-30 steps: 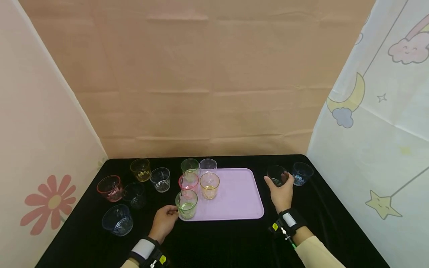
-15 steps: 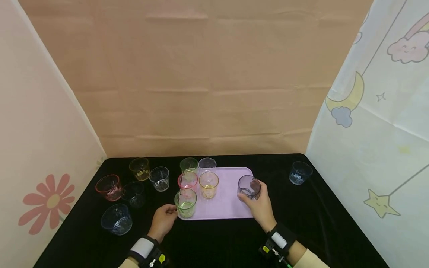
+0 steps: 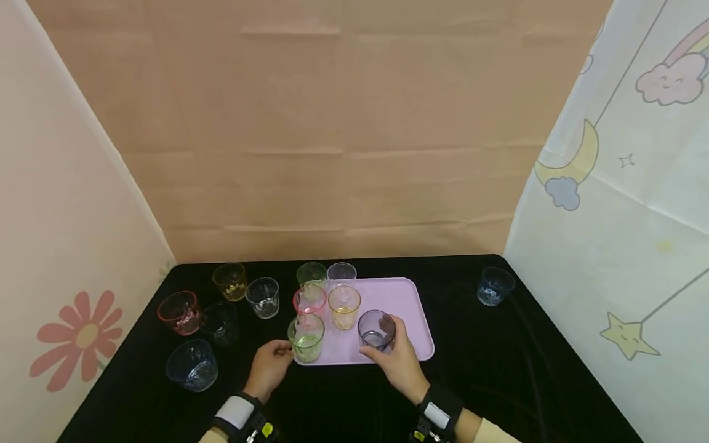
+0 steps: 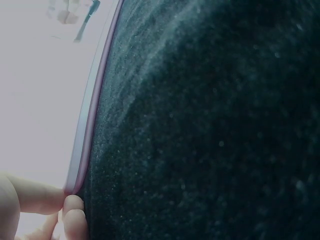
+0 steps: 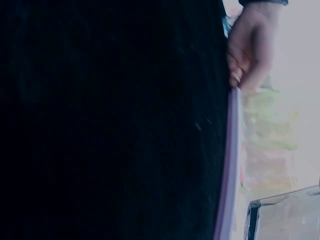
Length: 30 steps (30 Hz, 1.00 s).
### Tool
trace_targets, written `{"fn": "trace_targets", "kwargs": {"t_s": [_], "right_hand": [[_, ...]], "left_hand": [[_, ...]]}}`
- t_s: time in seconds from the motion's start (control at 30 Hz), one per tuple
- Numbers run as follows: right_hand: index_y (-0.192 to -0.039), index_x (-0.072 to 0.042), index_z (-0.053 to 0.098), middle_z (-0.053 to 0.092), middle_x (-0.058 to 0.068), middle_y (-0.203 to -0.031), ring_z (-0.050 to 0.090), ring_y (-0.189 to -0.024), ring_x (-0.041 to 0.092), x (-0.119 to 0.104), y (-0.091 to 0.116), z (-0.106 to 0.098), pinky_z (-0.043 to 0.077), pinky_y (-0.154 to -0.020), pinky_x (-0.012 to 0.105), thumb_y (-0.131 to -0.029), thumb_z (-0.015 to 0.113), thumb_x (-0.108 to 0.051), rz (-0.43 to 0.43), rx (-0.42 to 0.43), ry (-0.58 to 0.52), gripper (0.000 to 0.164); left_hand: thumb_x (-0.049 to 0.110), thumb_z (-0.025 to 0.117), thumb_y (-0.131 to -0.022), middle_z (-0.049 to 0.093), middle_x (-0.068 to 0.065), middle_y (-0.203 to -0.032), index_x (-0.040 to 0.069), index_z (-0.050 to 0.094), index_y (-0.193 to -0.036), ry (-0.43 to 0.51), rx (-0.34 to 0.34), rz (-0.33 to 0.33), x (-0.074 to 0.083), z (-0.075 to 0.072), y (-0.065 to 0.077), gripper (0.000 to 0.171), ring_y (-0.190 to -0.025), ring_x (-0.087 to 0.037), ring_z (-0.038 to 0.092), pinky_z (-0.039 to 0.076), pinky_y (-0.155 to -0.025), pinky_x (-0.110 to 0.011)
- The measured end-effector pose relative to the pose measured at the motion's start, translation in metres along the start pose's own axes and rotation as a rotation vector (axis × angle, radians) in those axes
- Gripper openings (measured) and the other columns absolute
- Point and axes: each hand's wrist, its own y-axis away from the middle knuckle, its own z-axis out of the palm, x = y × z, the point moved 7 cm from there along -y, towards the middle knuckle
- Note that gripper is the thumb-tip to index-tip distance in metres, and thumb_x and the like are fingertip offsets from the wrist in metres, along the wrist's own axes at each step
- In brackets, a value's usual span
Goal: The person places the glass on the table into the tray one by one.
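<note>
1. Tray (image 3: 396,298): plain lilac.
2. Held glass (image 3: 372,333): smoky purple.
3. Tablecloth (image 3: 532,357): plain black.
4. Rightmost glass (image 3: 495,288): blue.
5. Backdrop (image 3: 343,123): tan.
6. Left curtain (image 3: 72,184): coral flower (image 3: 85,336), yellow centre.
7. Right curtain (image 3: 587,252): yellow moon (image 3: 589,147), pink cloud (image 3: 670,83).

Left hand (image 3: 268,369) and right hand (image 3: 401,365) are both bare, with a chunky black band on each wrist (left band (image 3: 253,400), right band (image 3: 451,403)). Each band's got a plain whitish rectangle on it, left patch (image 3: 236,411) and right patch (image 3: 437,416). There's also dark boxy gear strapped on, left box (image 3: 249,429) and right box (image 3: 423,426), each with a little yellow tag (image 3: 268,429) plus some shiny silver hardware (image 3: 252,436), too small to make out. Sleeves are pale cream, left sleeve (image 3: 213,437) barely showing, right sleeve (image 3: 492,433) a bit more.
</note>
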Motion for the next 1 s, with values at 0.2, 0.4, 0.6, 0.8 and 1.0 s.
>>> {"fn": "trace_targets", "kwargs": {"t_s": [0.2, 0.4, 0.6, 0.8, 1.0], "right_hand": [[-0.145, 0.006, 0.031, 0.043, 0.031, -0.145, 0.042, -0.137, 0.046, -0.001, 0.004, 0.022, 0.035, -0.112, 0.058, -0.088, 0.080, -0.012, -0.016, -0.059, -0.011, 0.077], [-0.146, 0.005, 0.030, 0.045, 0.029, -0.145, 0.044, -0.135, 0.044, 0.001, 0.002, 0.034, 0.035, -0.112, 0.059, -0.089, 0.079, -0.013, -0.006, -0.074, -0.030, 0.077], [-0.145, 0.005, 0.030, 0.045, 0.030, -0.144, 0.045, -0.134, 0.044, -0.001, 0.001, 0.039, 0.033, -0.113, 0.060, -0.089, 0.079, -0.013, -0.028, -0.080, -0.070, 0.077], [-0.145, 0.005, 0.030, 0.046, 0.029, -0.144, 0.046, -0.134, 0.044, 0.001, 0.000, 0.044, 0.034, -0.112, 0.060, -0.090, 0.079, -0.014, -0.017, -0.075, -0.063, 0.076], [-0.144, 0.005, 0.031, 0.048, 0.027, -0.142, 0.048, -0.131, 0.041, 0.002, -0.002, 0.049, 0.036, -0.111, 0.059, -0.089, 0.079, -0.014, -0.008, -0.065, -0.051, 0.075]], "left_hand": [[0.002, 0.064, -0.092, 0.066, -0.014, -0.092, -0.012, 0.066, -0.106, 0.003, 0.006, 0.005, 0.000, 0.000, 0.000, 0.020, -0.083, -0.021, 0.062, 0.051, -0.069, -0.033], [0.002, 0.064, -0.092, 0.066, -0.014, -0.093, -0.012, 0.065, -0.107, 0.007, 0.000, -0.001, 0.001, 0.001, 0.002, 0.021, -0.082, -0.021, 0.062, 0.051, -0.069, -0.033], [0.002, 0.064, -0.092, 0.066, -0.013, -0.091, -0.012, 0.066, -0.107, 0.008, 0.003, 0.023, 0.002, 0.000, 0.003, 0.020, -0.081, -0.020, 0.062, 0.051, -0.069, -0.033], [0.002, 0.065, -0.092, 0.066, -0.013, -0.090, -0.012, 0.066, -0.106, 0.009, 0.002, 0.036, 0.003, 0.000, 0.003, 0.020, -0.080, -0.020, 0.062, 0.051, -0.068, -0.033], [0.003, 0.064, -0.093, 0.066, -0.013, -0.092, -0.011, 0.065, -0.108, 0.008, -0.009, 0.008, 0.003, 0.000, 0.003, 0.020, -0.081, -0.020, 0.062, 0.051, -0.068, -0.033]]}}
